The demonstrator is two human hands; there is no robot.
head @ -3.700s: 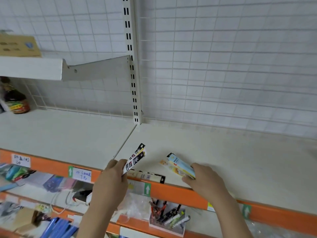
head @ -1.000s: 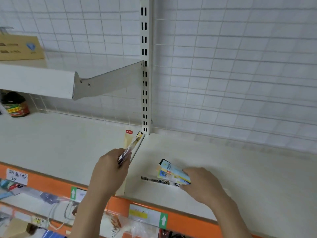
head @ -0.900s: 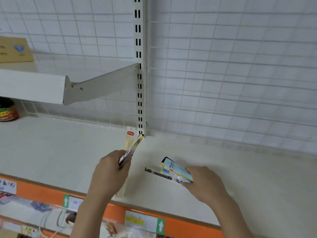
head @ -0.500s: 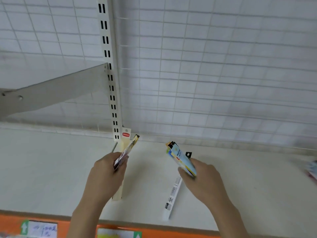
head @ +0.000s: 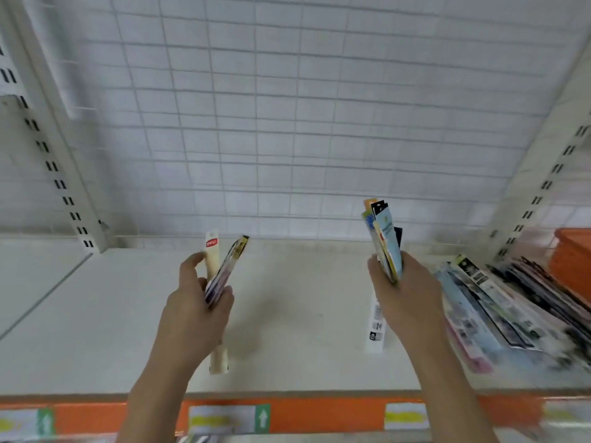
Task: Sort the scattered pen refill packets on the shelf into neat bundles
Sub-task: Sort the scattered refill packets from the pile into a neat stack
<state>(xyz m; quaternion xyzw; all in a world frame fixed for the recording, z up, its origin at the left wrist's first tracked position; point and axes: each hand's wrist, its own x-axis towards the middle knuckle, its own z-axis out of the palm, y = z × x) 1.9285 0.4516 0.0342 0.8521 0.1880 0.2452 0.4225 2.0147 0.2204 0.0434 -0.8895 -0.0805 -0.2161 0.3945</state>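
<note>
Right hand (head: 403, 295) clamps upright packets (head: 385, 241); scattered pile (head: 499, 311) lies just to its right. Left hand (head: 195, 311) grips another bundle (head: 225, 273), farther away.

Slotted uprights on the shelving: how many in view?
2. One slotted upright stands at the left, behind the shelf; the other slotted upright stands at the right, above the packets lying there. More may sit outside the frame.

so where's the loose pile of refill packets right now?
In the head view the pile of packets lies flat at the right end of the shelf, just right of the right hand and in front of an orange bin.
</note>
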